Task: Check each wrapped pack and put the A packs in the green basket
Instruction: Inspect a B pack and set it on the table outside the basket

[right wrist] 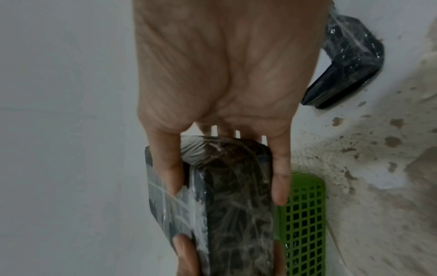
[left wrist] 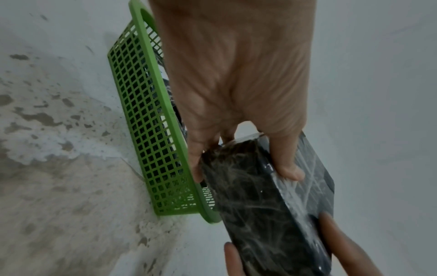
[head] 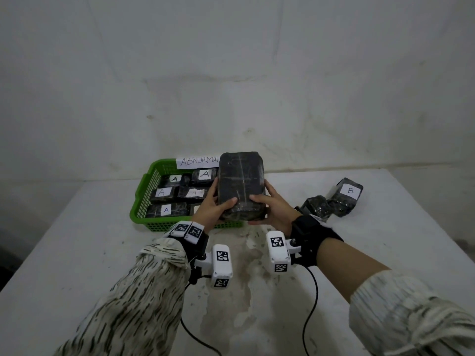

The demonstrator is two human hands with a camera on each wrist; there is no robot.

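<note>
Both hands hold one black wrapped pack (head: 241, 185) tilted up above the near right corner of the green basket (head: 140, 201); the face turned to me shows no label. My left hand (head: 214, 205) grips its left edge, thumb on the front. My right hand (head: 267, 205) grips the right edge the same way. In the left wrist view the pack (left wrist: 264, 196) sits between thumb and fingers beside the basket (left wrist: 146, 130). The right wrist view shows the pack (right wrist: 227, 196) pinched above the basket (right wrist: 305, 214). Several packs labelled A (head: 167, 209) lie in the basket.
A paper sign (head: 198, 161) stands at the basket's back rim. At the right of the white table (head: 77, 253) lie a pack labelled B (head: 347, 194) and another black pack (head: 317, 206), also seen as a dark pack (right wrist: 347, 61). A wall stands close behind.
</note>
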